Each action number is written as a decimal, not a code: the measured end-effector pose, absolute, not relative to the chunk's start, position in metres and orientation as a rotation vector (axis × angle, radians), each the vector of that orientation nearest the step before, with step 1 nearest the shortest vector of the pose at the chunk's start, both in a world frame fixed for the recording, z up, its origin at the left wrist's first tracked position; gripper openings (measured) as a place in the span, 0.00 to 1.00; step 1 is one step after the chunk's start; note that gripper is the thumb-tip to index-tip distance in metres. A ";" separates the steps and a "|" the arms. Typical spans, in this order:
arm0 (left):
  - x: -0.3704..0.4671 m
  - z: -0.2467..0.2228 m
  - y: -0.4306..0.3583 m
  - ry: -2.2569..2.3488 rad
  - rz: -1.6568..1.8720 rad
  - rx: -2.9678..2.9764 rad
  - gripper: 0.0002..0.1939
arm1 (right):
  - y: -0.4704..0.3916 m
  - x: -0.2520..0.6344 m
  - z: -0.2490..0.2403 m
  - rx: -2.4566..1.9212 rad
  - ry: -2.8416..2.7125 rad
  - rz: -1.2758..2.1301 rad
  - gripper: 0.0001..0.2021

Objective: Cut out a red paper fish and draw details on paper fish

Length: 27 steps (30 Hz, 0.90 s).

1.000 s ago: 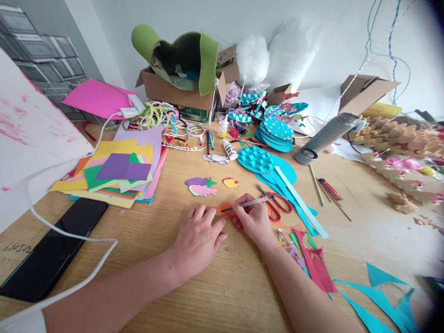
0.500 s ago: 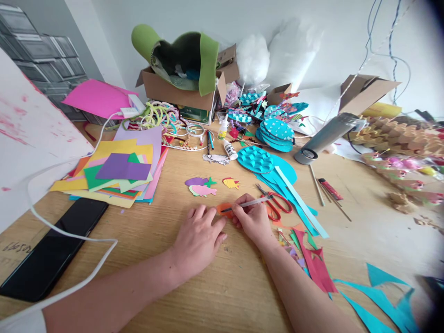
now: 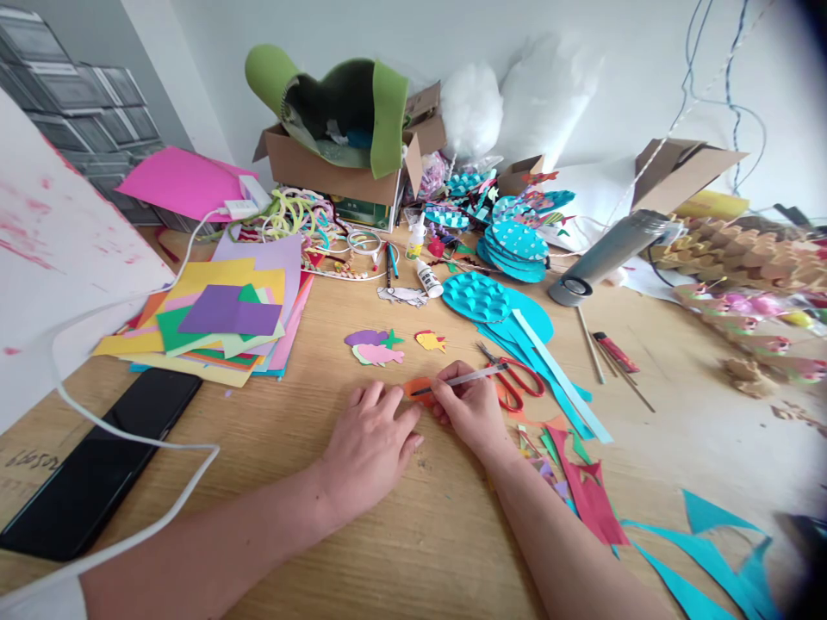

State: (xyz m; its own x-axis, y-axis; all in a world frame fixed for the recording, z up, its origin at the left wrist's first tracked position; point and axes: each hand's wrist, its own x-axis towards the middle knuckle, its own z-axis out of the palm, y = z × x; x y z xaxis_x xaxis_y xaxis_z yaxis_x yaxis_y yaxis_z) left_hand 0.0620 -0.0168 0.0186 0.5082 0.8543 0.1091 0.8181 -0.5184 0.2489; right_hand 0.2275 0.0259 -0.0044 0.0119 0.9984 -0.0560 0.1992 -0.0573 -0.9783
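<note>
My right hand (image 3: 470, 405) is closed around a pen (image 3: 475, 376), its dark tip on a small orange paper piece (image 3: 419, 387). The piece is partly hidden by my fingers. My left hand (image 3: 371, 443) rests palm down on the table just left of it, fingers spread and holding nothing. Beyond my hands lie a yellow and red paper fish (image 3: 430, 341) and a pink paper fish (image 3: 381, 354) overlapping a purple one (image 3: 365, 337). Red-handled scissors (image 3: 517, 383) lie just right of my right hand.
A stack of coloured paper (image 3: 226, 314) and a black phone (image 3: 103, 461) crossed by a white cable lie left. Blue strips (image 3: 562, 379), red scraps (image 3: 591, 491) and a silver flask (image 3: 607, 258) are right. Behind are a glue bottle (image 3: 427, 278) and a cardboard box (image 3: 336, 168).
</note>
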 end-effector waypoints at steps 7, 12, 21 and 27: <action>0.062 0.019 -0.016 1.441 0.323 2.570 0.13 | 0.025 0.228 -0.003 -1.391 -1.305 1.169 0.06; 0.062 0.018 -0.016 1.439 0.326 2.580 0.12 | 0.026 0.228 -0.005 -1.395 -1.331 1.157 0.05; 0.062 0.016 -0.016 1.434 0.356 2.572 0.14 | 0.025 0.228 -0.001 -1.334 -1.132 1.109 0.09; 0.060 0.011 -0.016 1.460 0.448 2.544 0.15 | 0.026 0.233 -0.002 -1.221 -0.965 0.909 0.10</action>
